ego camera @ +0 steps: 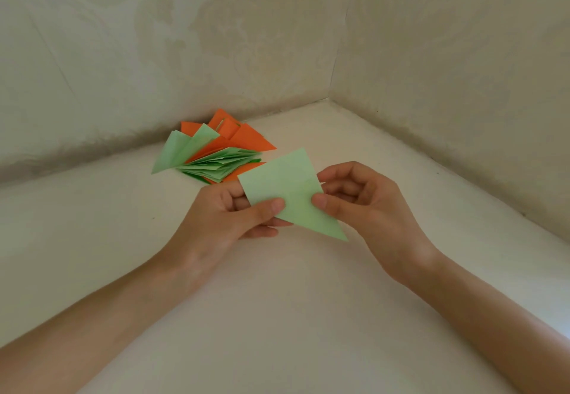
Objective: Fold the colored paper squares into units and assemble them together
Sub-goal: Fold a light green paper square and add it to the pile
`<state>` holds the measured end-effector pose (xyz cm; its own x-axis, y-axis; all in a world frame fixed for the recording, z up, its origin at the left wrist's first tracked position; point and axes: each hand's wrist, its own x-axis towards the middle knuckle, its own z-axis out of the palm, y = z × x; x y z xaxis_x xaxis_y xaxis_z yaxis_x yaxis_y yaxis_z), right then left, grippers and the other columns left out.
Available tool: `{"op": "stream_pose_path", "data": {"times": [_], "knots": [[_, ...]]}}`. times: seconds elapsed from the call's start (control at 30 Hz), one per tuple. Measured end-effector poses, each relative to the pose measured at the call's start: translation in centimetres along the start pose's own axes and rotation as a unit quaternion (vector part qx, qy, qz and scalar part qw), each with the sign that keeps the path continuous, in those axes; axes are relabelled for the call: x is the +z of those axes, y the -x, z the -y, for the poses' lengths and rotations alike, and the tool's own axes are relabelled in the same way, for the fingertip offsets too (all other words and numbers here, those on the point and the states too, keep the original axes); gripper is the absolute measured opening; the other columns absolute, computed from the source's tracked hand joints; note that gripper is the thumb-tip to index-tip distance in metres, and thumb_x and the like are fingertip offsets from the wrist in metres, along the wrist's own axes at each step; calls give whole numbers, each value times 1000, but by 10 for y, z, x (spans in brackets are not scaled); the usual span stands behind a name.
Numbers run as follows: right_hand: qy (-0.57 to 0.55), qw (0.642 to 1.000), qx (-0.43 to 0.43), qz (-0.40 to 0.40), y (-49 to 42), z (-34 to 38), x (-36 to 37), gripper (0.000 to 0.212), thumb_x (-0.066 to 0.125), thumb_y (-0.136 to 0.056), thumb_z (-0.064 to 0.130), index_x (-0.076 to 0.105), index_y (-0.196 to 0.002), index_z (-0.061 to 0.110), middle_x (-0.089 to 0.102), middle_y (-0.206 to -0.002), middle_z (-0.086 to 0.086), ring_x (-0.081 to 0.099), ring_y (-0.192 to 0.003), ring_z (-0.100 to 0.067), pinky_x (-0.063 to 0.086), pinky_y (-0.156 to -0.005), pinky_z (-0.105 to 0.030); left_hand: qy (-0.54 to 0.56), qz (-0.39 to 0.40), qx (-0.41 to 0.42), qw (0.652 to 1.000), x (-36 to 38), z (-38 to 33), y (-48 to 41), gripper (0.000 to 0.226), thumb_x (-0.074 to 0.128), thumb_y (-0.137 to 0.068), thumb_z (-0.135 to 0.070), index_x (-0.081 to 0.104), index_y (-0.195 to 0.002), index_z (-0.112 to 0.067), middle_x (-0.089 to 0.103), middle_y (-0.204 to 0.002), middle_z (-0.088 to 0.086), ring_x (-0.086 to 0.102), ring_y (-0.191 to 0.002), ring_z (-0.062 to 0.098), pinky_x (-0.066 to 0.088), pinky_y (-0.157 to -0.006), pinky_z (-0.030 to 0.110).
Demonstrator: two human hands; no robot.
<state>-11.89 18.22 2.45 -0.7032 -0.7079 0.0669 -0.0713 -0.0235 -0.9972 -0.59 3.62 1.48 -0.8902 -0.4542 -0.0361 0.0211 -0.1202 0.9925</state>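
Roughly at the middle of the view, both hands hold one light green paper piece (pixel 287 186) between them. It is a flat, folded shape with straight edges, its upper corner pointing up and a sharp tip reaching down to the right; faint crease lines cross its face.

The left hand (pixel 229 213) pinches the piece's left side: the thumb (pixel 268 207) lies on top of the paper and the curled fingers go underneath, their tips showing below its lower edge. The right hand (pixel 359 200) pinches the right side in the same way, thumb (pixel 324 201) pressed on the front and the index finger bent round the paper's right corner, the other fingers loosely curled behind. The two thumbs point toward each other, close but apart. Both forearms are bare and come in from the bottom corners.

Behind the held piece, a pile of folded papers (pixel 212 152) lies fanned out on the surface, orange, light green and a darker green mixed together. It sits at the foot of the left wall, and the held paper overlaps its near edge in view.

The surface (pixel 277 301) is a matte cream white. It runs into a corner where two walls (pixel 154 38) meet, both covered in pale beige wallpaper with a faded floral pattern.
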Motion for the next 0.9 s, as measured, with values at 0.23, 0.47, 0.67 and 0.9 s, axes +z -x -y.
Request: {"op": "stream_pose_path", "data": {"times": [0.23, 0.47, 0.67, 0.9], "knots": [[50, 997, 34, 37, 3, -2, 3, 10, 66, -83, 13, 64, -75, 8, 69, -65, -5, 60, -54, -11, 46, -55, -18, -1, -7, 11, 1000, 2, 0, 1, 30, 67, -65, -16, 69, -95, -15, 75, -83, 5, 71, -70, 14, 54, -56, 18], [50, 989, 47, 131, 5, -4, 5, 27, 69, -75, -9, 61, -97, 4, 67, -75, -7, 59, -58, -12, 46, -58, -17, 44, -48, 15, 998, -1, 0, -1, 27, 66, -68, -17, 70, -95, -15, 74, -80, 5, 67, -66, 9, 52, -54, 16], [9, 991, 62, 121, 6, -1, 5, 26, 69, -69, 14, 62, -93, 5, 69, -72, -12, 61, -58, -17, 50, -59, -24, 44, -54, 20, 997, -1, -1, 1, 25, 67, -67, -19, 71, -92, -17, 74, -81, 6, 69, -67, 10, 52, -55, 16], [23, 998, 45, 40, 6, -6, 8, 18, 67, -73, 16, 66, -81, 0, 71, -73, -15, 63, -58, -16, 49, -50, -22, 12, -34, -3, 999, 2, 0, 4, 25, 69, -65, -17, 70, -90, -11, 74, -76, 8, 69, -61, 12, 51, -51, 16]]}}
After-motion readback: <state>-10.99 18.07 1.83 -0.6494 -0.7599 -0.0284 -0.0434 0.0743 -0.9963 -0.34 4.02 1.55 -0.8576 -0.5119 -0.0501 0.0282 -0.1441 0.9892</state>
